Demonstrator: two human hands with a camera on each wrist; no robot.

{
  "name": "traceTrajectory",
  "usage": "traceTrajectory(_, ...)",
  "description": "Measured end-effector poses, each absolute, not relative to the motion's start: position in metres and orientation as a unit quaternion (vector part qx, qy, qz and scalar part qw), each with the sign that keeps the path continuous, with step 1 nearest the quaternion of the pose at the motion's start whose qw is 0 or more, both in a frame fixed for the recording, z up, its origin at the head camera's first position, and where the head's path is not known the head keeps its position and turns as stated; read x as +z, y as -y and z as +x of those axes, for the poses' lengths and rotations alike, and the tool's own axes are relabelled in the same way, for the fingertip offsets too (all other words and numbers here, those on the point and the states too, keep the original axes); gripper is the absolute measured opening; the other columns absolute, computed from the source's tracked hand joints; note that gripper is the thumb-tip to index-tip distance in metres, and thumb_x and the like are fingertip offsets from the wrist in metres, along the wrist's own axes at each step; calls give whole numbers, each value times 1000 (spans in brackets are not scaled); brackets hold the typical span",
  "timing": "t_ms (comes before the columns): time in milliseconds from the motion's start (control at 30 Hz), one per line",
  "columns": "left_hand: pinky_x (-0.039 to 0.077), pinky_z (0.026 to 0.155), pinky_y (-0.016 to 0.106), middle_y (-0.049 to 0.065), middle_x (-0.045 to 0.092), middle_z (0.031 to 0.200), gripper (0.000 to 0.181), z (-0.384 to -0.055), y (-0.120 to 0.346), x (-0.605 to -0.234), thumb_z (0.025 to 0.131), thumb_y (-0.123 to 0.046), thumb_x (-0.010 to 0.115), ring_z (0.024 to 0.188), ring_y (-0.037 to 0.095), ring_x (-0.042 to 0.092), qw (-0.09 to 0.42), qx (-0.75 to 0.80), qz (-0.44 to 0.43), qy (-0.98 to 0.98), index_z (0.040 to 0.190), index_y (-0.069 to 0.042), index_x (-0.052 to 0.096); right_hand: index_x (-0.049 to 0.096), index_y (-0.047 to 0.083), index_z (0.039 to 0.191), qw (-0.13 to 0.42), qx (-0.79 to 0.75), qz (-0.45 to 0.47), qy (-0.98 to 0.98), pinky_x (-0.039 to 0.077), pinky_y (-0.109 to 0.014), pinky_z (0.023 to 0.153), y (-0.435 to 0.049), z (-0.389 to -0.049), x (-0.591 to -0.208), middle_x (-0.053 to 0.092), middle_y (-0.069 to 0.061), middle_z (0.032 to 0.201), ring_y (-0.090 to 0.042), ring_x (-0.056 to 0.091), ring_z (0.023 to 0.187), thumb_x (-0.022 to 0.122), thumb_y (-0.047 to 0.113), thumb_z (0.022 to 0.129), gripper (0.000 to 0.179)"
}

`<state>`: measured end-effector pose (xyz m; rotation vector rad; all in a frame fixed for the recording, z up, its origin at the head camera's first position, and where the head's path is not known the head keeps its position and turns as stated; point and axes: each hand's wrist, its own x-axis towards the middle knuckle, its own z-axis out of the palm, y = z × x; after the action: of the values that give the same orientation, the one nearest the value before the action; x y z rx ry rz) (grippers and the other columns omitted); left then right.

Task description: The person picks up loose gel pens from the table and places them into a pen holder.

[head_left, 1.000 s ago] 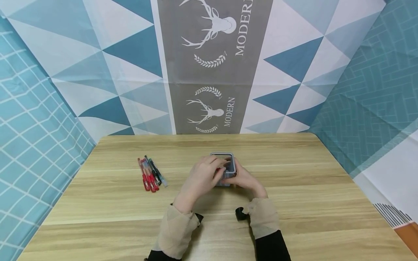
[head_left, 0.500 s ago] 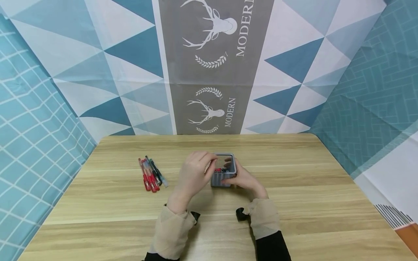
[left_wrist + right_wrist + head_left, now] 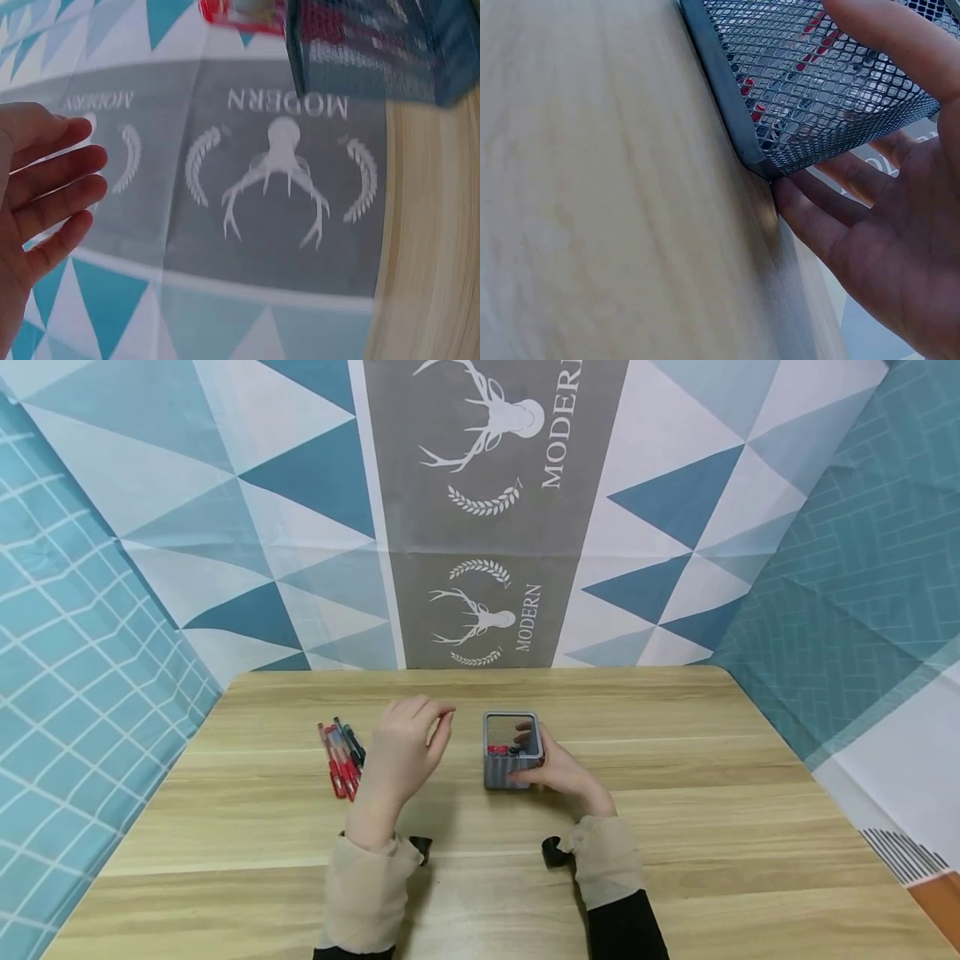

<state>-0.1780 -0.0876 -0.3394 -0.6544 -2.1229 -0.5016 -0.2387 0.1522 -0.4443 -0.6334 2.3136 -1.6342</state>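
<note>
A dark mesh pen holder (image 3: 501,774) stands upright on the wooden table, with red and dark pens inside it. My right hand (image 3: 562,772) grips its right side, thumb at the front and fingers round the back. In the right wrist view, the mesh wall (image 3: 832,97) shows pens behind it, and its base edge meets the tabletop. Left of the holder, my left hand (image 3: 405,747) is raised over the table with loosely bent fingers and holds nothing. The left wrist view shows its fingers (image 3: 64,191) relaxed, apart from the holder (image 3: 360,60).
Several red and dark pens (image 3: 341,764) lie side by side on the table (image 3: 675,777), partly hidden behind my left hand. Patterned cloth (image 3: 472,527) hangs along the table's back edge, and more cloth covers both sides.
My left hand has drawn out of the pen holder's mouth and moved left toward the loose pens. My right hand keeps its grip on the holder, which stays in place.
</note>
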Motion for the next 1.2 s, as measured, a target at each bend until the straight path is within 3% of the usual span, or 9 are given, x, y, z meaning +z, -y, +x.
traceTrajectory(400, 47, 78, 41, 6, 67, 83, 5, -179, 114, -347, 81, -9, 66, 77, 25, 63, 366, -177, -190, 894, 86, -7, 68, 23, 6, 139, 123, -557, -208, -795, 35, -48, 101, -152, -236, -442, 39, -19, 136, -33, 39, 125, 77, 10, 69, 88)
traceTrajectory(800, 46, 81, 47, 9, 66, 94, 12, -184, 122, -357, 80, -6, 66, 88, 28, 63, 226, -168, -147, 948, 92, -6, 67, 23, 8, 139, 123, -564, -211, -789, 32, -49, 103, -153, -236, -442, 36, -18, 138, -34, 37, 127, 77, 8, 69, 88)
traceTrajectory(1033, 46, 80, 48, 14, 64, 96, 28, -187, 133, -364, 78, 11, 52, 88, 32, 61, 136, -154, -98, 974, 97, -2, 67, 22, 6, 139, 126, -565, -213, -787, 32, -49, 103, -153, -236, -442, 35, -20, 138, -35, 37, 126, 76, 8, 70, 88)
traceTrajectory(1200, 47, 74, 49, 17, 61, 99, 23, -187, 139, -367, 80, 4, 56, 87, 34, 60, 56, -151, -60, 985, 101, 0, 65, 22, 5, 139, 128, -567, -212, -786, 34, -48, 101, -153, -236, -442, 37, -22, 136, -34, 38, 125, 76, 7, 70, 88)
